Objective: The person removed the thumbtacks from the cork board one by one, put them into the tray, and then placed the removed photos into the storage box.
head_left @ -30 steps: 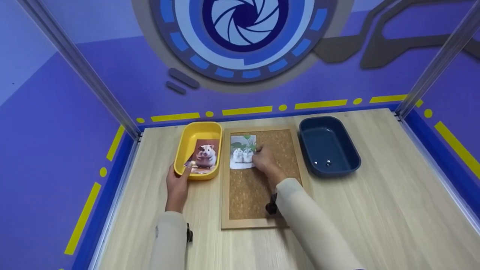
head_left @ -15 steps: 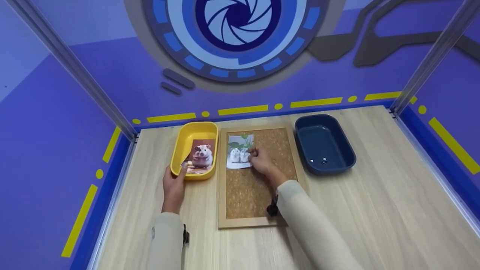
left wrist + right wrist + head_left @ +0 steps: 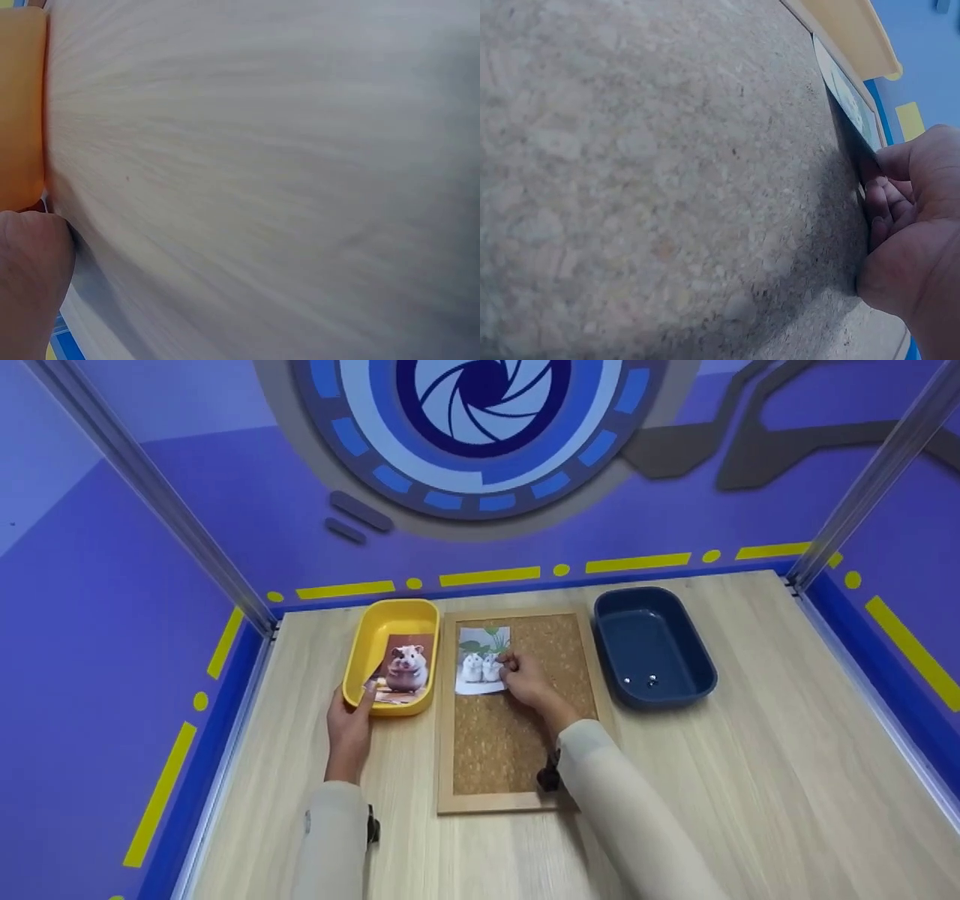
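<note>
In the head view my right hand (image 3: 529, 681) is at the right edge of a photo (image 3: 476, 649) of two white hamsters, at the upper left of a framed cork board (image 3: 487, 750). From the right wrist view, the thumb and curled fingers pinch this photo (image 3: 847, 94), and its near edge stands off the cork. My left hand (image 3: 349, 731) grips the near left corner of a yellow tray (image 3: 371, 641), thumb over the rim. Inside that tray lies a photo (image 3: 406, 664) of a brown-and-white hamster, with more prints partly hidden under it.
A dark blue tray (image 3: 645, 637) stands right of the board, holding a few small shiny pieces (image 3: 652, 680) too small to identify. Purple wall panels (image 3: 225, 510) enclose the wooden table (image 3: 757, 720) at the back and sides.
My right hand has shifted slightly left, from the photo's right edge to over its right part. The left hand keeps its grip on the yellow tray. The head view has shifted slightly.
</note>
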Available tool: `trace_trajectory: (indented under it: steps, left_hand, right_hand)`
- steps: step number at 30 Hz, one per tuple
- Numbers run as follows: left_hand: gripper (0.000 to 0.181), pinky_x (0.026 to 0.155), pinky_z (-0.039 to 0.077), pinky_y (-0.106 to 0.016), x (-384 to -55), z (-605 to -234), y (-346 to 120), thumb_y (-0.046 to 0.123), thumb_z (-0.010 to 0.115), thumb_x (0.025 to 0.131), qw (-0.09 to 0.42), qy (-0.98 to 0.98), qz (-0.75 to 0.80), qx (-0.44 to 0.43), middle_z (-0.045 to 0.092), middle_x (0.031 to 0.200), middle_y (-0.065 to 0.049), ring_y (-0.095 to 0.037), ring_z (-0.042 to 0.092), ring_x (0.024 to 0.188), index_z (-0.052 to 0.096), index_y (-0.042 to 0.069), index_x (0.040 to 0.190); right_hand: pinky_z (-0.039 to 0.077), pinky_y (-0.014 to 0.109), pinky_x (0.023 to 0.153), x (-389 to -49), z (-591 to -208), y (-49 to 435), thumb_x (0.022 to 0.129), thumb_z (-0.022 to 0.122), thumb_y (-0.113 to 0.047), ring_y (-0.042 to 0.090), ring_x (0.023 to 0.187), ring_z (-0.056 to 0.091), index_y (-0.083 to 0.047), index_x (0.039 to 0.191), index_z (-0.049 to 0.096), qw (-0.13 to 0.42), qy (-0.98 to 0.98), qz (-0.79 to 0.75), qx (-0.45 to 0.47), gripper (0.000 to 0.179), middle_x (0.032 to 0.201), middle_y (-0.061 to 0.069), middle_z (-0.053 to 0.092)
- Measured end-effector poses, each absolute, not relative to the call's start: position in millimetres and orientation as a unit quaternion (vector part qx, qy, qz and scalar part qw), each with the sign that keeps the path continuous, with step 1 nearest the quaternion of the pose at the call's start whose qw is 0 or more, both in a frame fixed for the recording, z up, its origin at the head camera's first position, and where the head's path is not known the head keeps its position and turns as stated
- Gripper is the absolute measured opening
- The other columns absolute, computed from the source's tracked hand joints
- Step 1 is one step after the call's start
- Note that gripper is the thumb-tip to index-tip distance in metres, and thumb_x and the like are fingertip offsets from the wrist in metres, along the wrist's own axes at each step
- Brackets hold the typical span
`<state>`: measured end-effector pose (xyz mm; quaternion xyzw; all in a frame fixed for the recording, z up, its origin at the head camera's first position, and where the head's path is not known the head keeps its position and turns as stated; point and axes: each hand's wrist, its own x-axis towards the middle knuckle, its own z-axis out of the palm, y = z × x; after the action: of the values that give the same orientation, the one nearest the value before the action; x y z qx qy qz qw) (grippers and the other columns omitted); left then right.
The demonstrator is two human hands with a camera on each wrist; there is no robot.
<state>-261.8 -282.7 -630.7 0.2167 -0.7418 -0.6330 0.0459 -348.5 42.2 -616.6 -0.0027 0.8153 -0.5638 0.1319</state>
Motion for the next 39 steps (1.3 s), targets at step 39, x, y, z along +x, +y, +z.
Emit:
trace_trajectory:
  steps: [39]
  left_hand:
    - [0.073, 0.134, 0.032, -0.04, -264.0, -629.0, -280.5, 0.058, 0.061, 0.104, 0.031, -0.737, -0.63, 0.245, 0.041, 0.17, 0.007, -0.014, 0.037, 0.159, 0.033, 0.032, 0.166]
  right_hand:
    - [0.047, 0.027, 0.084, -349.9, -617.8, 47.6, 0.101, 0.052, -0.001, 0.018, 0.099, 0.056, -0.003, 0.131, 0.067, 0.12, 0.771, -0.624, 0.04, 0.033, 0.109, 0.007, 0.063]
